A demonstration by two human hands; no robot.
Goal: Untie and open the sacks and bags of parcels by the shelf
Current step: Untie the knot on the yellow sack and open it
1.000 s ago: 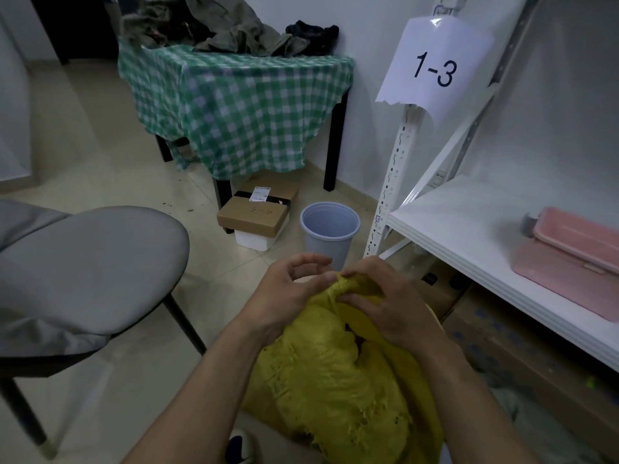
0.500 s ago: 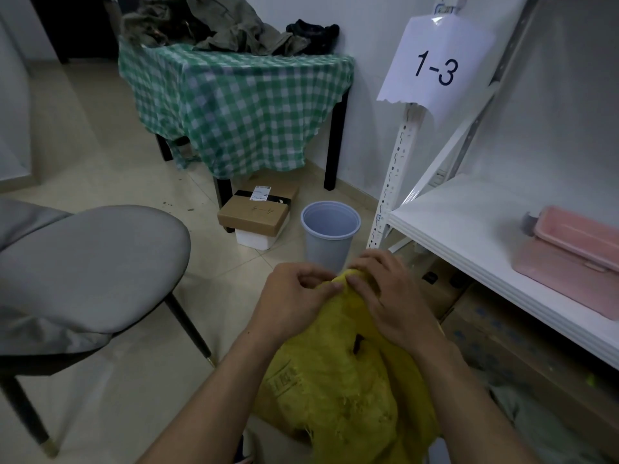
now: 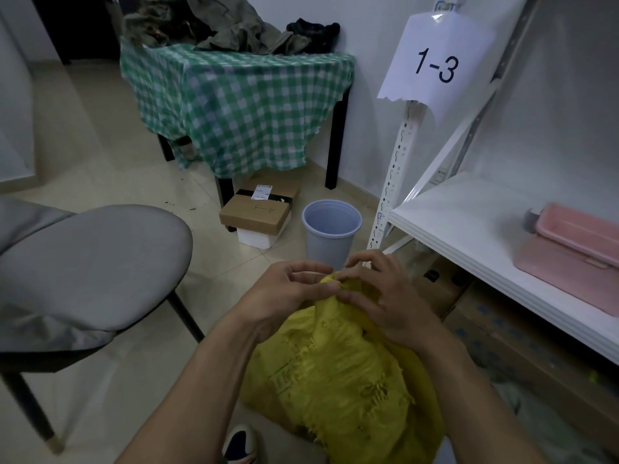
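A frayed yellow woven sack [image 3: 338, 373] stands on the floor in front of me, beside the white shelf [image 3: 469, 226]. Its bunched neck rises between my two hands. My left hand [image 3: 288, 293] pinches the top of the neck from the left with thumb and fingers. My right hand [image 3: 378, 293] lies over the neck from the right, its fingertips curled onto the same bunched fabric. Any tie at the neck is hidden under my fingers.
A grey chair [image 3: 83, 272] stands close at the left. A pale blue bin [image 3: 330, 232] and a stacked cardboard box [image 3: 259, 209] sit just beyond the sack. Behind is a table with a green checked cloth [image 3: 234, 105]. Pink trays [image 3: 572, 249] lie on the shelf; boxes sit below it.
Both hands have risen and closed in on the sack's neck, drawing it up into a tighter bunch. The dark gap seen earlier in the fabric is now covered.
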